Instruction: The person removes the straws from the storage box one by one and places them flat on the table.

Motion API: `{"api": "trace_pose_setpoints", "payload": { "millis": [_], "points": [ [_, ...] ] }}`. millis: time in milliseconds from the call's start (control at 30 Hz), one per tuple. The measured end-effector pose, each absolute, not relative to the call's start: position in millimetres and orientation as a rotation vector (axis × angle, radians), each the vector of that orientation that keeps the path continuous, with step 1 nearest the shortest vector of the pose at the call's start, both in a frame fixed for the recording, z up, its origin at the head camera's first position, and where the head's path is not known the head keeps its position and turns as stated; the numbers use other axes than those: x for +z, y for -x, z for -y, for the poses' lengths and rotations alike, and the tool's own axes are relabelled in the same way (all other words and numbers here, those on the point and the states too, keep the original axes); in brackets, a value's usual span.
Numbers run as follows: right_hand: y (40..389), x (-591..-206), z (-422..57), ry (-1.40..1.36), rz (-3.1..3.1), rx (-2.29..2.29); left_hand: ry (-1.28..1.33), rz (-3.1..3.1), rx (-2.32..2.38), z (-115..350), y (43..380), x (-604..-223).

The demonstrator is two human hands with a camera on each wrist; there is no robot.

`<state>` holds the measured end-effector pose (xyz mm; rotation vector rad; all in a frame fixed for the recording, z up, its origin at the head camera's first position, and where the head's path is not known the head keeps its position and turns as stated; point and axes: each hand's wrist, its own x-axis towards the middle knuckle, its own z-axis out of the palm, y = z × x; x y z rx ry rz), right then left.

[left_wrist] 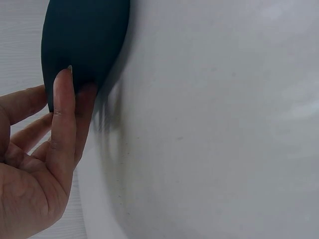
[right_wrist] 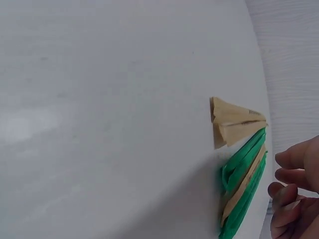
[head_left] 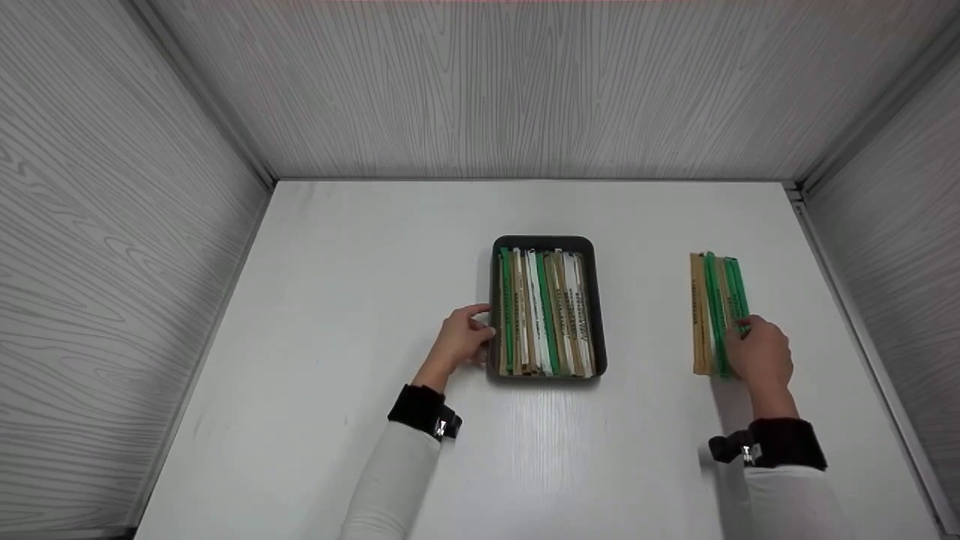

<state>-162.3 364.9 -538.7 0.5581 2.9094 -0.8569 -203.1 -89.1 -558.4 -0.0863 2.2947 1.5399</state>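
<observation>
A dark rectangular tray (head_left: 546, 380) stands mid-table, filled with long, slim printed packets (head_left: 544, 315) in green, brown and white, lying side by side. My left hand (head_left: 463, 337) touches the tray's left side, its fingers fairly straight. In the left wrist view, fingertips rest against the dark outer wall (left_wrist: 87, 40). To the right lies a smaller group of similar packets, with brown packets (head_left: 699, 315) on its left and green packets (head_left: 716, 300) to their right. My right hand (head_left: 759, 356) hovers at its lower right, fingers loosely bent. Space shows between those fingers and the packets in the right wrist view.
The white table (head_left: 360, 300) is bounded by wood-grained grey panels at the back (head_left: 525, 90), left (head_left: 90, 262) and right (head_left: 892, 187). Both wrists wear black bands with small cameras.
</observation>
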Motion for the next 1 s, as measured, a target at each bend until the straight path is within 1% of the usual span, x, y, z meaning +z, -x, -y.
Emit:
{"api": "trace_pose_setpoints", "payload": {
  "millis": [133, 267, 400, 533, 767, 1000],
  "points": [
    [164, -524, -332, -0.42, -2.959, -0.888, 0.099, -2.281, 1.552, 89, 203, -559],
    [165, -515, -291, -0.169, -3.063, -0.88, 0.112, -2.266, 1.569, 89, 203, -559],
    [165, -514, -252, 0.101, -3.093, -0.838, 0.106, -2.267, 1.572, 89, 204, -559],
    [165, -518, -219, 0.264, -3.029, -0.795, 0.1, -2.28, 1.557, 89, 205, -559],
    [168, -531, -180, 0.398, -3.019, -0.702, 0.077, -2.333, 1.504, 88, 205, -559],
    [174, -540, -162, 0.381, -2.977, -0.53, 0.08, -2.308, 1.541, 87, 204, -560]
  ]
}}
